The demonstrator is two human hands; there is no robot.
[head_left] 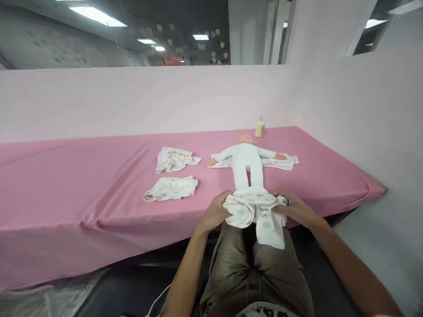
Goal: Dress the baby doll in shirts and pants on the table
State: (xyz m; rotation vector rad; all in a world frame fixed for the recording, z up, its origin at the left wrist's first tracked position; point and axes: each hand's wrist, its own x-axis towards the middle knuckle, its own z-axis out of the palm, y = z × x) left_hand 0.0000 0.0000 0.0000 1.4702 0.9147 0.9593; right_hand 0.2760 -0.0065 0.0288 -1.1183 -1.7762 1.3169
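Head view: one garment (243, 200), white, small-patterned, bunched at the ends of the doll's (247, 160) legs, one part hanging below toward the lap (254, 277). Left hand (217, 211), fingers closed on its left side; right hand (293, 206), likewise on its right. Doll, white-suited, arms spread (feet hidden; whether inside the garment, cannot tell). Under its arms, a white cloth (287, 164), laid flat. Beyond the head, one pale bottle (260, 128), upright. Left of the doll, a crumpled cloth (175, 159) and, nearer, a folded cloth (172, 188). Beneath all these, a pink sheet (99, 176); behind, a pale wall (148, 101).
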